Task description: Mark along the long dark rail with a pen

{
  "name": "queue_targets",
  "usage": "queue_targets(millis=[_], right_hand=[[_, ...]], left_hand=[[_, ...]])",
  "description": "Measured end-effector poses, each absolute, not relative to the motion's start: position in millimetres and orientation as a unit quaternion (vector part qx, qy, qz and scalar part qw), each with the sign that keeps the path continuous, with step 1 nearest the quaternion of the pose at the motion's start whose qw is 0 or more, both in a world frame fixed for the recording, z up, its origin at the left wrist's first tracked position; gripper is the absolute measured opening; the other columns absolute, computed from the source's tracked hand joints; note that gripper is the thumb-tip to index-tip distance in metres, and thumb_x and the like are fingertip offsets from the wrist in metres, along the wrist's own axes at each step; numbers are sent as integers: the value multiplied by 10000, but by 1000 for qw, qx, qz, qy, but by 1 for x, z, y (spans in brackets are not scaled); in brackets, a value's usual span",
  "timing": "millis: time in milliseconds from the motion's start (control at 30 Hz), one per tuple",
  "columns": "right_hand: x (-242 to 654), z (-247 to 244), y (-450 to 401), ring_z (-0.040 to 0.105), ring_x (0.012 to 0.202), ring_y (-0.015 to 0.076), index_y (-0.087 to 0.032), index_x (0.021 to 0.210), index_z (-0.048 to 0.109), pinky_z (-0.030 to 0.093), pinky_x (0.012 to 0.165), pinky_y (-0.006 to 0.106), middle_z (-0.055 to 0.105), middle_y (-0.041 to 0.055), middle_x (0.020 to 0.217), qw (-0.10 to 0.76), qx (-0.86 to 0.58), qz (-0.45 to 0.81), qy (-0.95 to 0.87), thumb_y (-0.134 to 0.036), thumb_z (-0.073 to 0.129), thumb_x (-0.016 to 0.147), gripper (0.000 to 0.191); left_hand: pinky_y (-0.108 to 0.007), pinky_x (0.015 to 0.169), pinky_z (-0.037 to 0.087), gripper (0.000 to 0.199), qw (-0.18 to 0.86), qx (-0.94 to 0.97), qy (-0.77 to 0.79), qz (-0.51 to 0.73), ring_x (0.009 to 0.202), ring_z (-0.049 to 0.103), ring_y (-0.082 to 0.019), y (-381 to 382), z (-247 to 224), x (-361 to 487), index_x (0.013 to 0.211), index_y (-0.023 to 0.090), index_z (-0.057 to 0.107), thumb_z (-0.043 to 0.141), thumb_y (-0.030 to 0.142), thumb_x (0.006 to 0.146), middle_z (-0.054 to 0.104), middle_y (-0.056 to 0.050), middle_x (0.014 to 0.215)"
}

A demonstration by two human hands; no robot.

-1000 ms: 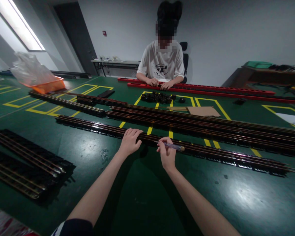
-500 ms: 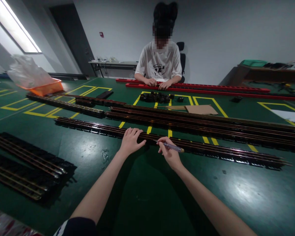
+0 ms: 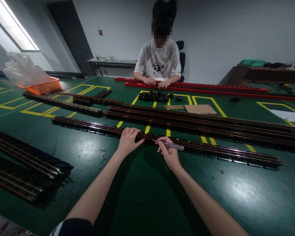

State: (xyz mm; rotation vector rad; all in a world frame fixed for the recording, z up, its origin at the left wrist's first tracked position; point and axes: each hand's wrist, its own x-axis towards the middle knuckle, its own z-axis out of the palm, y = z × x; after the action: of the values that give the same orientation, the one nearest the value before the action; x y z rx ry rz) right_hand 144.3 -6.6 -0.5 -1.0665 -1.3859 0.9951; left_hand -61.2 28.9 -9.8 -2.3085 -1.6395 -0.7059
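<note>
A long black strip with copper-coloured rods (image 3: pixel 216 150) lies across the green table in front of me. My left hand (image 3: pixel 129 140) rests on its middle part, thumb spread from the fingers, holding nothing. Just to the right, my right hand (image 3: pixel 167 150) is closed around a screwdriver (image 3: pixel 173 145) with a translucent purple handle. The thin tip points left and meets the strip between my two hands; the exact contact spot is too small to make out.
More rod-filled strips (image 3: pixel 199 124) lie beyond, and others (image 3: pixel 22 154) at the left. Across the table (image 3: pixel 142 203), a person (image 3: pixel 158 62) handles red rails (image 3: pixel 199 88). Small black parts (image 3: pixel 154 96), cardboard (image 3: pixel 200 109) and an orange basket (image 3: pixel 43 87) also sit there.
The view has shifted slightly, so the strips and table items appear a little further left. Both hands keep nearly the same pose on the strip, the right one still holding the screwdriver.
</note>
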Motion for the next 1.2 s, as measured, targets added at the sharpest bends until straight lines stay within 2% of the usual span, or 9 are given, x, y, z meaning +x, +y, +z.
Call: queue_targets(millis=[533,800,1200], right_hand=[[145,2,-8,577,499,116,-206,835,576,420,433,220,652,16,754,553,-446,401,-579,-359,549,832,155],[144,3,-9,570,494,113,-204,833,579,423,438,222,649,14,754,555,-449,399,-575,-362,549,835,161],[144,1,-8,566,481,106,-199,831,587,416,432,216,654,12,747,560,-455,398,-567,-362,555,824,166]], left_hand=[[-459,1007,382,329,110,-789,-556,-236,1048,541,-286,28,-9,-61,1113,191,598,548,399,863,638,-92,1095],[-507,1105,273,323,125,-785,-560,-233,1090,552,-279,26,-9,-57,1145,192,589,528,356,874,644,-89,1130],[-494,1120,268,314,135,-790,-549,-236,1107,550,-257,23,-5,-54,1156,215,598,481,212,865,656,-63,1130]])
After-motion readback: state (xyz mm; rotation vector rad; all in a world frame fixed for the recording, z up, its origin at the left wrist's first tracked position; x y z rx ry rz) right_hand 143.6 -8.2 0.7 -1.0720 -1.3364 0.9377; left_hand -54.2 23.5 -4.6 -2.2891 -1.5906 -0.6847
